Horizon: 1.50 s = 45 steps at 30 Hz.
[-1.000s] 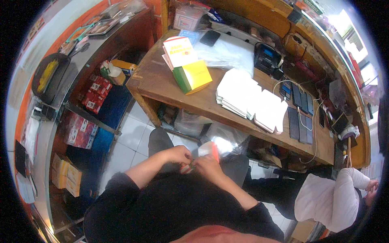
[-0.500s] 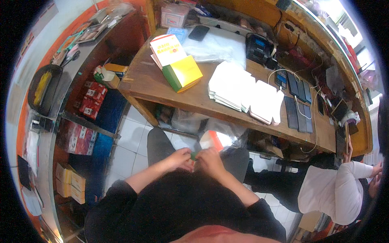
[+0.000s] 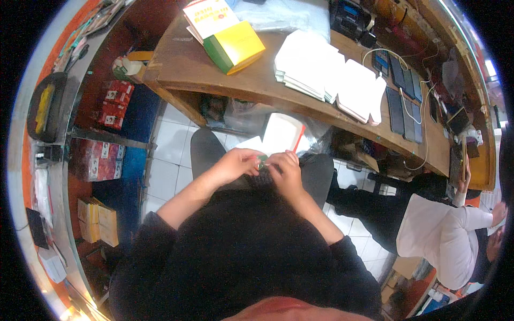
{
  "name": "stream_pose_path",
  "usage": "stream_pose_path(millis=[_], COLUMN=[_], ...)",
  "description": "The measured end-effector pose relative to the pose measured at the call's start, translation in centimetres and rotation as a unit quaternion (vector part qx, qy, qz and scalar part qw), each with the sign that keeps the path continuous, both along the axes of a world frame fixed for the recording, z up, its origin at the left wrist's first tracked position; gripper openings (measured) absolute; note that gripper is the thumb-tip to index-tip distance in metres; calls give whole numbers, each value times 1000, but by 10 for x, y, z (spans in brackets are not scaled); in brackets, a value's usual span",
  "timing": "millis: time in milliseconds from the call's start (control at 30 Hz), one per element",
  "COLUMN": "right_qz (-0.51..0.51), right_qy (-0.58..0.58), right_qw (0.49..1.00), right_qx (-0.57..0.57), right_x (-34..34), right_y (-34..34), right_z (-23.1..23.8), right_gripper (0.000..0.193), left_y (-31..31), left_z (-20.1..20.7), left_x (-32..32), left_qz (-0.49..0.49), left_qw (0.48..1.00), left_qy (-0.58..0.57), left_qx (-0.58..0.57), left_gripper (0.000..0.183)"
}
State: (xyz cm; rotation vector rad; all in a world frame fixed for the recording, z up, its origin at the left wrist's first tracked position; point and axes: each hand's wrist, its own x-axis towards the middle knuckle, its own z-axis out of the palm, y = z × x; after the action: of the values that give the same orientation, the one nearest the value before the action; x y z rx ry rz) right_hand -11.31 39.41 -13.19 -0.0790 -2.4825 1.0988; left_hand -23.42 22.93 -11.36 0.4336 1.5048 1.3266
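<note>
My left hand (image 3: 239, 163) and my right hand (image 3: 286, 172) meet over my lap, both with fingers bent in a pinch. Between their fingertips is a small green piece (image 3: 262, 159), mostly covered, so its kind cannot be told. Just beyond my right hand leans a white carton (image 3: 282, 131) with a red-orange edge, its pale inner side facing up. The right fingers overlap its lower end; whether they grip it is unclear. A white flap or sheet (image 3: 249, 143) shows beyond the left hand.
The wooden desk (image 3: 176, 59) ahead holds a yellow-and-green box (image 3: 235, 45), white stacked cards (image 3: 308, 64), several phones (image 3: 396, 109) with cables, and a dark device (image 3: 345, 18). Shelves with red packs (image 3: 115, 104) stand left. A person in a white top (image 3: 436, 238) sits right.
The view has tipped downward, so the desk sits higher. The white carton has turned, showing more of its pale inside and its red edge on the right. Both hands stay together at the green piece.
</note>
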Motion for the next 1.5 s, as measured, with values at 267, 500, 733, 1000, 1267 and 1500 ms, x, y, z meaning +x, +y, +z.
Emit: stream_pose_path(millis=[267,500,733,1000,1267,1500], right_qz=[25,34,96,29,72,58], right_qy=[29,-52,-9,-78,-165,-190], right_qw=[999,998,995,995,978,980], right_qx=[-7,23,-6,-47,-102,14], right_x=[-2,-8,-4,0,5,4], right_y=[7,7,13,7,20,10], right_z=[9,33,9,2,4,11], right_gripper=[15,12,14,8,10,18], left_y=[7,1,2,-3,10,6], left_z=[14,0,-7,-22,-26,-13], left_x=[-12,-13,-13,-14,-12,-16], left_qz=[-95,-141,-127,-158,-189,-174], left_qw=[994,988,991,987,981,985], left_qy=[49,59,-38,-23,-29,-5], left_qx=[0,13,34,11,-8,-15], left_gripper=[30,28,29,31,30,31])
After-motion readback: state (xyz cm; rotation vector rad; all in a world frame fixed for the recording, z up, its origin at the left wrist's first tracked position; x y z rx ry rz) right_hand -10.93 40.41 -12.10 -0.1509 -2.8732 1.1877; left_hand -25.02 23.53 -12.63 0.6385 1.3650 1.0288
